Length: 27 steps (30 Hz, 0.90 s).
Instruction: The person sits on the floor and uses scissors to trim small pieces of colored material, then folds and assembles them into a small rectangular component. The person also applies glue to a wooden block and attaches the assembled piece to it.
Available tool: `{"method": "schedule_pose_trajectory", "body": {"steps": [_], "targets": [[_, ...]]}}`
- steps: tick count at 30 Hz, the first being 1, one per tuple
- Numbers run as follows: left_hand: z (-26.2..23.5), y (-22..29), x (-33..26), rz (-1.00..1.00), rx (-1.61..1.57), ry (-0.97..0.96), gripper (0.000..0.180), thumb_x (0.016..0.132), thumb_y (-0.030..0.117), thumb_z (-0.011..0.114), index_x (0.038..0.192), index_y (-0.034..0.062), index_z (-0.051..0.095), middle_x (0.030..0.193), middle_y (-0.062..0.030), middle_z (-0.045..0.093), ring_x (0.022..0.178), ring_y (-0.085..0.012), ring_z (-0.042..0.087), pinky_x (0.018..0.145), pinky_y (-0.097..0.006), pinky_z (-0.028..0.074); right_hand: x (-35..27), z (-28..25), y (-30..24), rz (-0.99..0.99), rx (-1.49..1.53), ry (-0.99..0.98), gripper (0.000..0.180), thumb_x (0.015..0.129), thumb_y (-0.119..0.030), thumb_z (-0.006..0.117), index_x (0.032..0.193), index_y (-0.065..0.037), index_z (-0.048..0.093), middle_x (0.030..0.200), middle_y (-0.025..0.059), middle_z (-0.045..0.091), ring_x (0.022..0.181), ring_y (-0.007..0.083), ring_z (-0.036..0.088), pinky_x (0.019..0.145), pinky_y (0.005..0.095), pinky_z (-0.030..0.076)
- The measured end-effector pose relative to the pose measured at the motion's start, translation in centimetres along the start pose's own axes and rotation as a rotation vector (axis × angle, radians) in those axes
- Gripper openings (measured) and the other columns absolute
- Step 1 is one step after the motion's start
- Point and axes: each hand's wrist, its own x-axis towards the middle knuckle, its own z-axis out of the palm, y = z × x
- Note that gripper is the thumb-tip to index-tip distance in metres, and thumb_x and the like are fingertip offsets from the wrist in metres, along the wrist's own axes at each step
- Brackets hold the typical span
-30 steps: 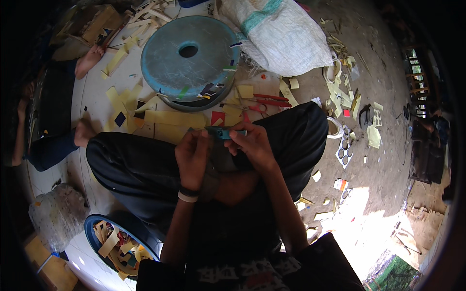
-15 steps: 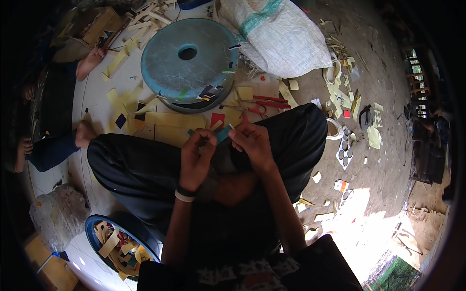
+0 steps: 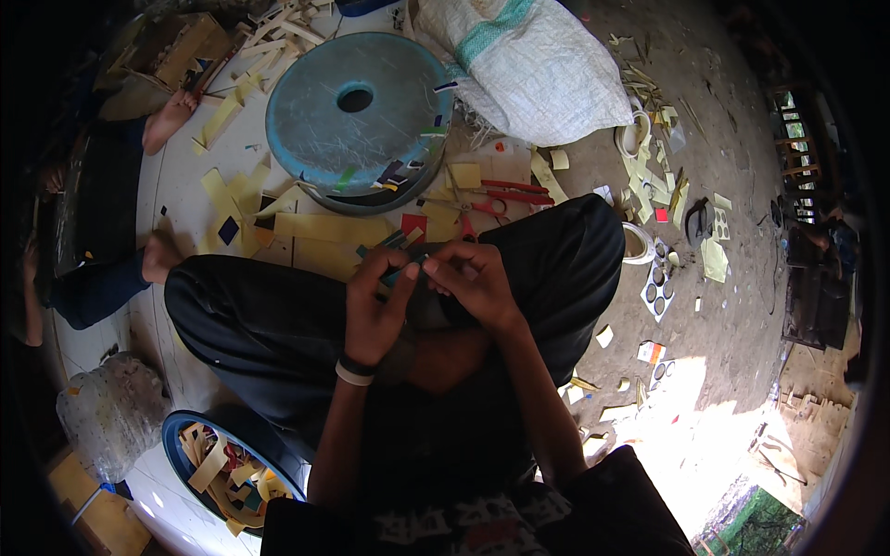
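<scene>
Over my crossed legs, my left hand (image 3: 375, 306) and my right hand (image 3: 477, 287) meet with the fingertips nearly touching. My left thumb and fingers pinch a small teal strip (image 3: 396, 239), part of which shows past the fingers. Right thumb and forefinger close at the strip's edge beside the left thumb; most of that spot is covered by the fingers. Just beyond lie yellow paper sheets (image 3: 324, 228), a red square piece (image 3: 413, 225) and red-handled scissors (image 3: 484, 211). A pair of red-handled pliers (image 3: 519, 192) lies farther right.
A round grey-blue disc (image 3: 315, 102) with a centre hole stands ahead, near a white woven sack (image 3: 528, 74). At lower left sits a blue tub (image 3: 171, 445) of scraps. Tape rolls (image 3: 638, 243) and cut-outs litter the right floor. Another person's foot (image 3: 162, 259) is at left.
The teal strip, plainly visible between both hands before, is now mostly hidden by fingers. My right fingertips have moved slightly left and down against the left ones.
</scene>
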Motion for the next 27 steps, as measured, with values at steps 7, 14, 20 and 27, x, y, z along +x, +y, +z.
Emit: {"method": "schedule_pose_trajectory", "body": {"steps": [7, 14, 20, 27], "targets": [[-0.2, 0.3, -0.1, -0.066, -0.068, 0.021, 0.013, 0.101, 0.011, 0.068, 0.096, 0.0002, 0.063, 0.087, -0.0077, 0.064, 0.083, -0.0161, 0.061, 0.078, -0.030, 0.046, -0.2, 0.6, -0.3, -0.057, -0.093, 0.103, 0.015, 0.101, -0.012, 0.071, 0.094, 0.002, 0.073, 0.076, 0.0044, 0.072, 0.067, 0.0063, 0.064, 0.062, 0.0227, 0.050], [-0.3, 0.2, -0.2, -0.050, -0.059, 0.023, 0.013, 0.101, 0.011, 0.068, 0.094, 0.0012, 0.063, 0.085, -0.0069, 0.064, 0.082, -0.0160, 0.061, 0.076, -0.031, 0.046, -0.2, 0.7, 0.1, -0.097, -0.199, 0.097, 0.011, 0.099, -0.009, 0.072, 0.095, 0.001, 0.070, 0.081, 0.0034, 0.072, 0.070, 0.0071, 0.065, 0.063, 0.0234, 0.051], [-0.2, -0.1, -0.2, -0.006, 0.126, 0.048, 0.015, 0.099, 0.015, 0.070, 0.092, 0.0023, 0.064, 0.084, -0.0071, 0.064, 0.080, -0.0207, 0.059, 0.080, -0.036, 0.043, -0.3, 1.4, 0.5, -0.284, -0.473, 0.110, 0.010, 0.104, -0.009, 0.064, 0.106, 0.001, 0.065, 0.087, 0.0033, 0.069, 0.077, 0.0087, 0.063, 0.069, 0.0248, 0.050], [-0.4, 0.3, -0.2, -0.010, 0.068, 0.004, 0.012, 0.096, 0.012, 0.072, 0.091, 0.0038, 0.064, 0.084, -0.0076, 0.064, 0.082, -0.0225, 0.062, 0.082, -0.035, 0.041, -0.4, 1.2, 0.1, -0.119, -0.150, 0.131, 0.011, 0.102, -0.009, 0.067, 0.104, 0.001, 0.067, 0.085, 0.0037, 0.070, 0.075, 0.0064, 0.063, 0.066, 0.0251, 0.049]]}}
